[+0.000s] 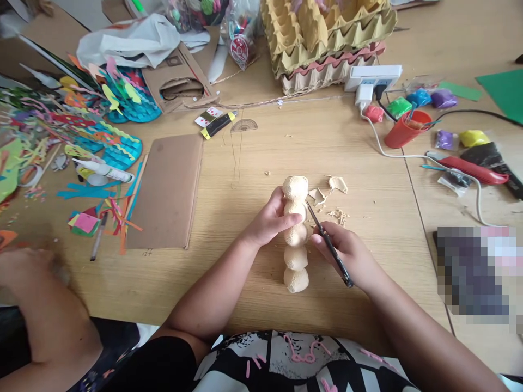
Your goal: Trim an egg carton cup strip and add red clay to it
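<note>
My left hand (272, 219) is wrapped round the upper part of a strip of egg carton (296, 257), pale yellow with several rounded cups in a row. Its thumb lies across the front of the strip. In my right hand (345, 247) is a slim black tool, apparently scissors (335, 256) seen edge-on. Their tip touches or nearly touches the strip's right edge, just under the top cup. Torn carton scraps (338, 184) and small shavings (340, 216) lie on the table beyond my right hand.
A stack of egg trays (327, 46) stands at the back, beside a power strip (373, 77) with a white cable. An orange cup (408, 129) and clay packets are at right. Brown cardboard (165, 190) and paper crafts lie left, near another person's arm (49, 310).
</note>
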Motion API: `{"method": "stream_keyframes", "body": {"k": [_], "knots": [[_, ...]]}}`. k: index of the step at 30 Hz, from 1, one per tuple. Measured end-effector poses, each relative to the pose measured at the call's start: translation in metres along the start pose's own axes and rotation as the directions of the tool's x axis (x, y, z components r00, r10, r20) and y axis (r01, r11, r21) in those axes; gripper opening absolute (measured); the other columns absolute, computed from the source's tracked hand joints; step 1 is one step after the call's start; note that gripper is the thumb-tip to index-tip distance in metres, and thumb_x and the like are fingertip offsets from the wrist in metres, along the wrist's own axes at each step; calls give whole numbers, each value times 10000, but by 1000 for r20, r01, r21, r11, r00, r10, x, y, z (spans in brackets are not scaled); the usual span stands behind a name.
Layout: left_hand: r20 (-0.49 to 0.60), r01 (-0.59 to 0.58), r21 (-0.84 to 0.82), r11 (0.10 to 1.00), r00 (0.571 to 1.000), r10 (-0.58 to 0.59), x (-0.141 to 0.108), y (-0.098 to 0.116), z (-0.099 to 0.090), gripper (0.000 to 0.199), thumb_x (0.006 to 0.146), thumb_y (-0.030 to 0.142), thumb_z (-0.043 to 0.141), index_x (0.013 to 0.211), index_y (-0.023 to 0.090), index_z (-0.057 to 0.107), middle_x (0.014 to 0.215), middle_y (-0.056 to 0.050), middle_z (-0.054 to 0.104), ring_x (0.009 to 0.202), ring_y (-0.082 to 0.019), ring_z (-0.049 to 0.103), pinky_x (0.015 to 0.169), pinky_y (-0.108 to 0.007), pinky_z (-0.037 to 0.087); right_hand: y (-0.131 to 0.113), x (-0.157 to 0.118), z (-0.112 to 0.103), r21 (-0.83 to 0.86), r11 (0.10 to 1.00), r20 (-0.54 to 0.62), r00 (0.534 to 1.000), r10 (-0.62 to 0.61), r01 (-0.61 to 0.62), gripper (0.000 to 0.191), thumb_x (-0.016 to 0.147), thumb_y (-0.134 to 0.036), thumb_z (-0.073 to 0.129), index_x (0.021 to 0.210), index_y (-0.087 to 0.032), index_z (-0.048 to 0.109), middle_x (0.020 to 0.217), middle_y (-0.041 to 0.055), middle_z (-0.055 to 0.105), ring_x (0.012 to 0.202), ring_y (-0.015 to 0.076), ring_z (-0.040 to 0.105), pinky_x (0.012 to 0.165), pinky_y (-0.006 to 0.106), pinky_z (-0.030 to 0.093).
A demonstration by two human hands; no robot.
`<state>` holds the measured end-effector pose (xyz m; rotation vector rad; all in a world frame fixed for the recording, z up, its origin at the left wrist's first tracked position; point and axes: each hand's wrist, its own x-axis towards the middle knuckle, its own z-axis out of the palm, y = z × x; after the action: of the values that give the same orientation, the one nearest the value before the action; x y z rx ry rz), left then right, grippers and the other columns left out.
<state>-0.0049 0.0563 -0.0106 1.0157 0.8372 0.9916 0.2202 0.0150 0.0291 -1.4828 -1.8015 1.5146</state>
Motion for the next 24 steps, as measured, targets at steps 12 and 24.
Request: {"method": "stream_keyframes", "body": {"k": [12,24], "knots": [[-19,-55,65,996,998,56,0,2,5,711,756,552,917,1278,273,524,1079,-13,590,987,-178,571,858,-290,463,5,4,4,-62,998,-47,999,-9,6,485,970,-693,623,819,-241,534,653,-47,459,606,140,404,584,285,314],[-27,-61,86,994,998,63,1,0,7,687,771,564,908,1240,264,505,1056,-20,592,982,-199,572,859,-321,467,5,3,-2,-54,999,6,1000,1,-1,442,973,-646,641,839,-241,524,646,-62,432,600,132,379,571,278,293]]}}
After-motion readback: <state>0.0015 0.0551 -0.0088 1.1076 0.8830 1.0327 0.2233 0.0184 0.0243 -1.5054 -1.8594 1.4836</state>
